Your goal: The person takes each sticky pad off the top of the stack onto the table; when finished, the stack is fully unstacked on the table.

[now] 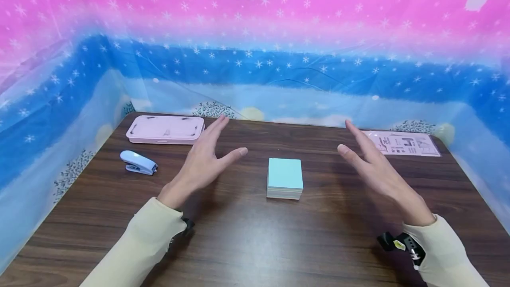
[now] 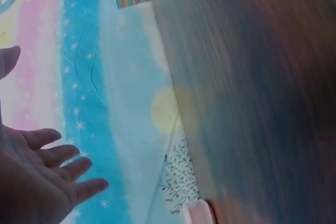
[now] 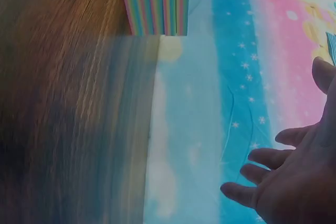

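A square pad of coloured paper (image 1: 284,178) with a light blue top sheet lies in the middle of the dark wooden table (image 1: 247,242). My left hand (image 1: 207,156) hovers to its left, fingers straight and spread, holding nothing. My right hand (image 1: 368,163) hovers to its right, also with straight fingers and empty. Both palms face inward toward the pad, apart from it. In the wrist views the left hand (image 2: 42,177) and right hand (image 3: 286,182) show open fingers, and the pad's striped edge (image 3: 155,3) appears at the top.
A blue stapler (image 1: 138,162) lies at the left of the table. A pale pink flat case (image 1: 165,129) sits at the back left. A printed sheet in a clear sleeve (image 1: 402,143) lies at the back right. A pink and blue starry cloth (image 1: 255,56) surrounds the table.
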{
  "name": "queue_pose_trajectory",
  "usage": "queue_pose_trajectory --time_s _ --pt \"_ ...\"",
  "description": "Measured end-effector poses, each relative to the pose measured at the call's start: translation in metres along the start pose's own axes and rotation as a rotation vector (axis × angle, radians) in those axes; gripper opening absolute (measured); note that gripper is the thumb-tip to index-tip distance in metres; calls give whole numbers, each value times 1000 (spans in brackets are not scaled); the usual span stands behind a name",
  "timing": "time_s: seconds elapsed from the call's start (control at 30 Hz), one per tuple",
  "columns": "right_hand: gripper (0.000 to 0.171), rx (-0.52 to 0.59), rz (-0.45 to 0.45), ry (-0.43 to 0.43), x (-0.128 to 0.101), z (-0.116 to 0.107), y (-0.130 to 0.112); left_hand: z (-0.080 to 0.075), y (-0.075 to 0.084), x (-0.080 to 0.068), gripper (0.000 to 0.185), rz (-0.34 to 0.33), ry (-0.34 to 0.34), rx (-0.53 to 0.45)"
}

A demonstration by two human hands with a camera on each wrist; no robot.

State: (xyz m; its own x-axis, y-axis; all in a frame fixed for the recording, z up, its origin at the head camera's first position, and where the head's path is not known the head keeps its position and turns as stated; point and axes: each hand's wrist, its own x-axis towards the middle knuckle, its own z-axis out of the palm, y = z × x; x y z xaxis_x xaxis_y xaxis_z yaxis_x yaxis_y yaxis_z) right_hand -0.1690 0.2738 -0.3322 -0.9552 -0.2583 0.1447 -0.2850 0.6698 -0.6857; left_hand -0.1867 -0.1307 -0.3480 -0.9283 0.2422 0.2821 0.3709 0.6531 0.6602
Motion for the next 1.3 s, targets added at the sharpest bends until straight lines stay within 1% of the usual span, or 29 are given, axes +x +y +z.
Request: queue_pose_trajectory --time_s 0.13,0.27,0.37,0.47,0.6,0.77,0.87,1.03,1.3 --pt "71 40 28 -2 -1 1 -2 4 1 0 93 12 -31 -61" --pt "68 107 45 17 1 1 -3 7 0 -1 92 9 -86 -96" --pt "65 160 29 34 4 3 -4 9 -3 -1 90 16 -132 -116" --pt "64 180 23 45 6 6 -5 13 -6 0 89 20 -167 -144" --pt "60 226 16 56 8 10 -4 16 -8 0 88 13 -207 -231" --pt "58 277 -43 33 11 16 0 19 -11 2 84 1 -254 -359" --pt "57 294 -64 13 13 20 1 21 -12 3 82 6 -285 -396" --pt "55 302 -60 -21 16 25 0 25 -12 3 80 22 -334 -390" --pt "54 315 -67 -63 19 33 -4 32 -14 3 84 10 -398 -282"
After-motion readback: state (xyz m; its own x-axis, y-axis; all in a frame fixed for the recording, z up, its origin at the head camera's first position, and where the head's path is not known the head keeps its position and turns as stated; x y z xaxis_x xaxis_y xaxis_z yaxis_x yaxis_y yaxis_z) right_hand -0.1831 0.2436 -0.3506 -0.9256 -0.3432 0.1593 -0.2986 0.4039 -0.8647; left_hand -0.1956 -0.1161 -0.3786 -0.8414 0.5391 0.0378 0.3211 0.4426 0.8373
